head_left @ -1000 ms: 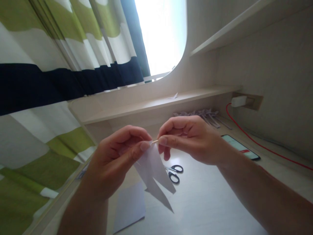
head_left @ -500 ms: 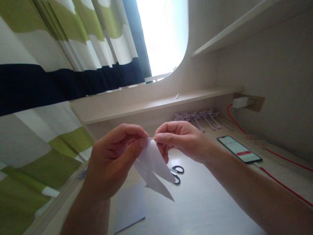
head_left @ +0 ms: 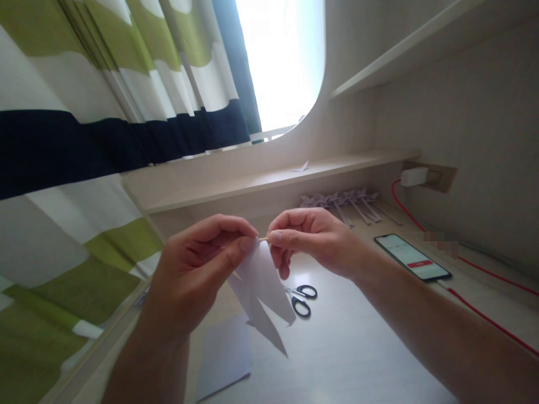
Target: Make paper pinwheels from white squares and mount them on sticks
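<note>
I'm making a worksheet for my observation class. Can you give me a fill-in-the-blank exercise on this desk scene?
1. The left hand pinches a pointed, folded piece of white ____ above the pale wooden desk.
2. The right hand holds a thin wooden ____ at the paper's top.
3. The small black-handled scissors lie on the desk with their blades ____.
4. The cable at the smartphone with the lit screen is ____ in colour.

Missing words: paper; stick; shut; red
</note>
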{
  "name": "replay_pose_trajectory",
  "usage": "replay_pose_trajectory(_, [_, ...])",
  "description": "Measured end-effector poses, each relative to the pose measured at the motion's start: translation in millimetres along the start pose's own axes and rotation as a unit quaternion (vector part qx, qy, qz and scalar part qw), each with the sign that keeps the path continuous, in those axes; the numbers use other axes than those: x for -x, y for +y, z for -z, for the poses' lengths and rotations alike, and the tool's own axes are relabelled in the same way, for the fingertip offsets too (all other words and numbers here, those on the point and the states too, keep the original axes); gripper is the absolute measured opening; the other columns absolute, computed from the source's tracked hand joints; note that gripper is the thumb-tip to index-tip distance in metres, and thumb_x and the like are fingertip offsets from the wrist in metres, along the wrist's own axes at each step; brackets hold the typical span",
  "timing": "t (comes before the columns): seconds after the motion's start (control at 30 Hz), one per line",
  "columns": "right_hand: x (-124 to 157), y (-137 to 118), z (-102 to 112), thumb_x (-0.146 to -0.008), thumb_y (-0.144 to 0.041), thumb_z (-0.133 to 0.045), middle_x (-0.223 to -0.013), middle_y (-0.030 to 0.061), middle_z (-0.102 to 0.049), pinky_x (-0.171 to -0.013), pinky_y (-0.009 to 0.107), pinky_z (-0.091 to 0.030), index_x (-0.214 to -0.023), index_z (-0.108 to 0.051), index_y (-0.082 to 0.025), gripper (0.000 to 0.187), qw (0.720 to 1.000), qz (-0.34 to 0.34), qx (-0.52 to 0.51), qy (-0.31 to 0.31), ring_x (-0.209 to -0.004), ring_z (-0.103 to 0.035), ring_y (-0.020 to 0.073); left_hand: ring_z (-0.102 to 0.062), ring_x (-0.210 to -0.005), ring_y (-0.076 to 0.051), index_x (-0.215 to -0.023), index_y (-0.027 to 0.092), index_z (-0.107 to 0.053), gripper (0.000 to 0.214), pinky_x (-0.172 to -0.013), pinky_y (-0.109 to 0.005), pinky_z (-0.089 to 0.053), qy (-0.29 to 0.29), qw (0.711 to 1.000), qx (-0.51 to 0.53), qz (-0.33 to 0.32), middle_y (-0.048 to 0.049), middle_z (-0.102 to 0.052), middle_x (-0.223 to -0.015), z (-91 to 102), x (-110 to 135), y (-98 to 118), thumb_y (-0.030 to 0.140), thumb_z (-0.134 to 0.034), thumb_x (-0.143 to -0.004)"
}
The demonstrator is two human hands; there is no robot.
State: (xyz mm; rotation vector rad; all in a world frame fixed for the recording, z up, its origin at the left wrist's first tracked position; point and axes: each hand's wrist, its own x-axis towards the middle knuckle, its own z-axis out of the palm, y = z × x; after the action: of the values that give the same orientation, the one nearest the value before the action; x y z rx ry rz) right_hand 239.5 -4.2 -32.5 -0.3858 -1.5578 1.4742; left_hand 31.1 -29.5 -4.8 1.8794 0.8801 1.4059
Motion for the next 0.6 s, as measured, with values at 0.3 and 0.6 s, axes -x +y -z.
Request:
replay_pose_trajectory(0.3, [-2.9,9.2,0.8,-0.088,-0.040,-0.084,-0.072,0.0030,-0.077,-0.059,0.024,-0.063,-0.092,-0.071,-0.011,0.032,1.000,0.004,-0.027,0.011,-0.059,-0.072,0.0121,-0.064,-0.061,-0.012,-0.089,0.020,-0.080,0.009,-0.051,-0.018,-0.048,0.015,0.999,-0.040,-0.002,-0.0016,-0.074,-0.075,-2.0,-0.2,0.1,0.025,-0.082,-0.083])
replay_pose_trajectory(0.6, [-4.1,10.0,1.5,-0.095,-0.038,-0.077,-0.068,0.0041,-0.077,-0.055,0.022,-0.061,-0.085,-0.069,-0.011,0.029,0.999,0.016,-0.026,0.015,-0.055,-0.071,0.0114,-0.071,-0.066,-0.016,-0.092,0.022,-0.084,0.014,-0.053,-0.021,-0.053,0.022,0.998,-0.052,-0.016,-0.0042,-0.080,-0.082,-1.0,2.0,-4.6,0.028,-0.086,-0.080])
